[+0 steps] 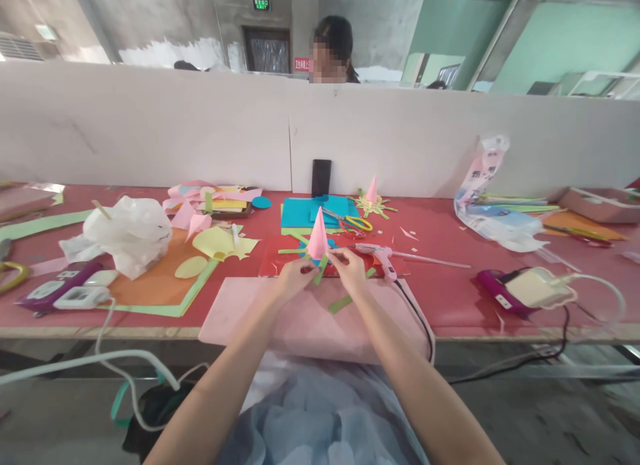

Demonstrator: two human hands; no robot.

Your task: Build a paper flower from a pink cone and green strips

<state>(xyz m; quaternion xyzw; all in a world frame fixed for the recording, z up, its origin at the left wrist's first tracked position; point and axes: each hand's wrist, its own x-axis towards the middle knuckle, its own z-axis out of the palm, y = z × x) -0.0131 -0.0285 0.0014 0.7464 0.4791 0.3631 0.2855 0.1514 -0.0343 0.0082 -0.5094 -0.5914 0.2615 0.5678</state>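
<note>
A pink paper cone [319, 237] stands upright on a blue paper base with green paper strips [293, 251] sticking out around it. At the near side of the cone, my left hand [296, 279] is closed, its fingertips at a short green paper strip [321, 270]. My right hand [350, 270] pinches the same strip from the other side, close to the cone's foot. Just right of my right hand lies a pink hot glue gun [384, 259], its cord running down toward me. Another green strip [345, 303] lies on the pink mat [240, 311] under my forearms.
Behind the cone are yellow-handled scissors [356, 222], blue paper sheets [295, 213], a black phone [321, 178] and a second pink cone [372, 191]. Purple power strips [500, 293] lie right and left. A crumpled plastic bag [133, 231] sits left. A person [340, 45] is beyond the partition.
</note>
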